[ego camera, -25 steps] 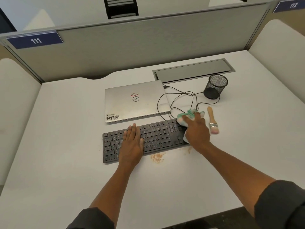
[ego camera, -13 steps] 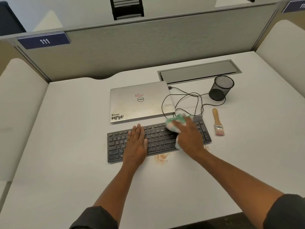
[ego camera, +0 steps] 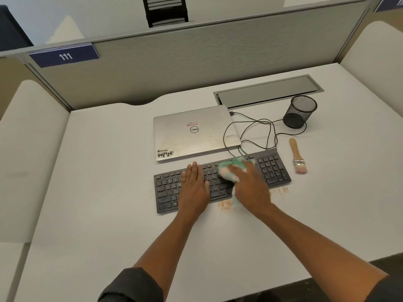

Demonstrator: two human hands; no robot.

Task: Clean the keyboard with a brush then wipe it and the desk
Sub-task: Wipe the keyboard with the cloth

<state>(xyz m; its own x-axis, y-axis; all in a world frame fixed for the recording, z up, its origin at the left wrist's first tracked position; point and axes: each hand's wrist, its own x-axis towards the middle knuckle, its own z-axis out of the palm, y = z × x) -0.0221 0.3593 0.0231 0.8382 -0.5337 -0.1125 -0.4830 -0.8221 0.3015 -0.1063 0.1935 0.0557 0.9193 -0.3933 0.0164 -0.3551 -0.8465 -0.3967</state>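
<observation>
A right hand [ego camera: 250, 186] wipes a flat black plastic keyboard [ego camera: 270, 168] with a bunched green-and-white cloth [ego camera: 231, 168].
The left hand [ego camera: 194, 186], fingers flat, pins the light, slide-prone board; the soft cloth, gripped in curled fingers, likely moulds around the keys.

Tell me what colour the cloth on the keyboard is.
The cloth under the right hand is green and white, seen in the head view.

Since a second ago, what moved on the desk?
The right hand slid the cloth leftward along the keyboard, from its right end to the middle, uncovering the number keys. The left hand stayed flat on the keys. The brush and the crumbs stayed put.
</observation>
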